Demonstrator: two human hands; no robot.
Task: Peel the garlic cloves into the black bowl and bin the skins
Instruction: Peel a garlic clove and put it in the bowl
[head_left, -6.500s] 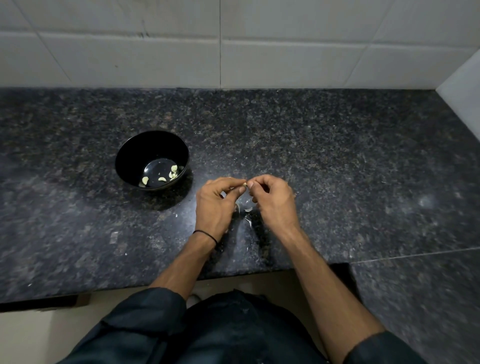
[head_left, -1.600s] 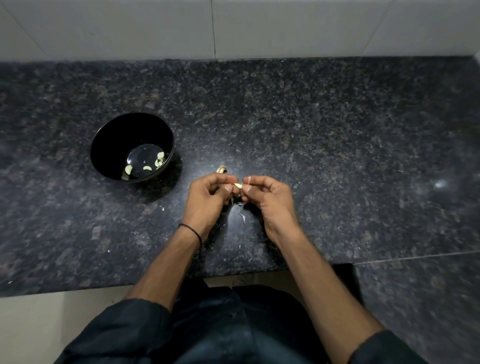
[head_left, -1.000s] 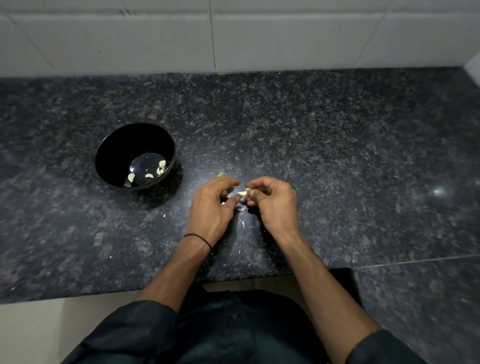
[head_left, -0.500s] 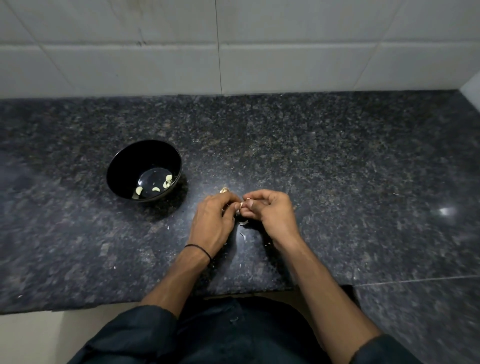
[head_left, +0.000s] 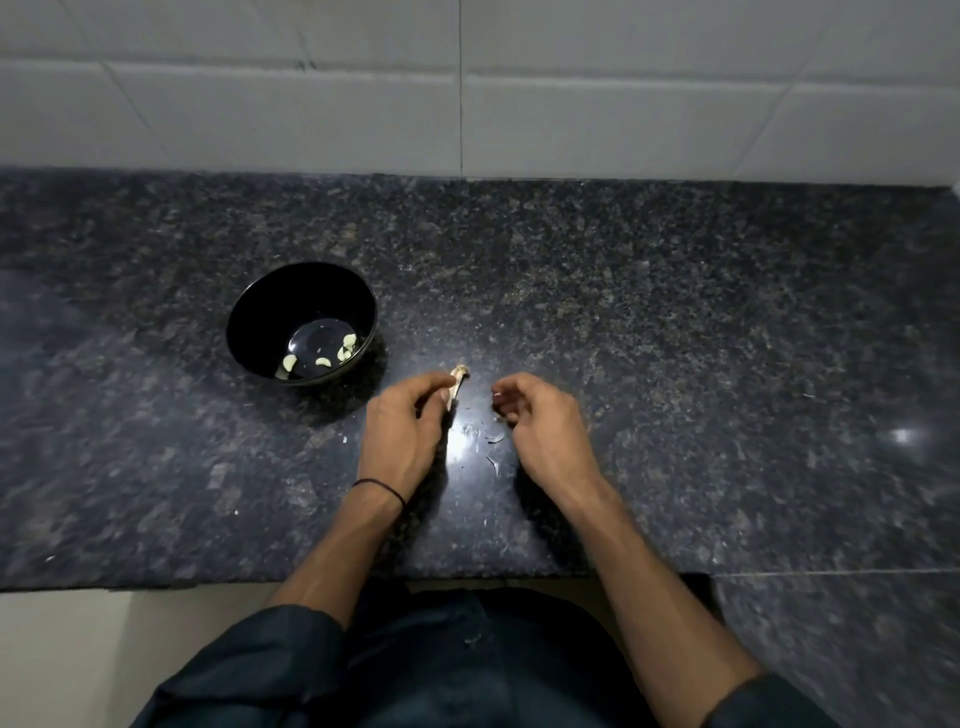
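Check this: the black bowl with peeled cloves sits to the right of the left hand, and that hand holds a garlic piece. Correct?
No. In the head view the black bowl with peeled cloves sits to the left of the left hand, not its right. That hand holds a garlic piece.

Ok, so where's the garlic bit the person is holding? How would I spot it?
Look at the dark speckled counter and find the black bowl on it. Just right of the bowl is the left hand. The garlic piece pokes out past its fingertips, tan and dry-looking, unlike the smooth pale cloves lying in the bowl.
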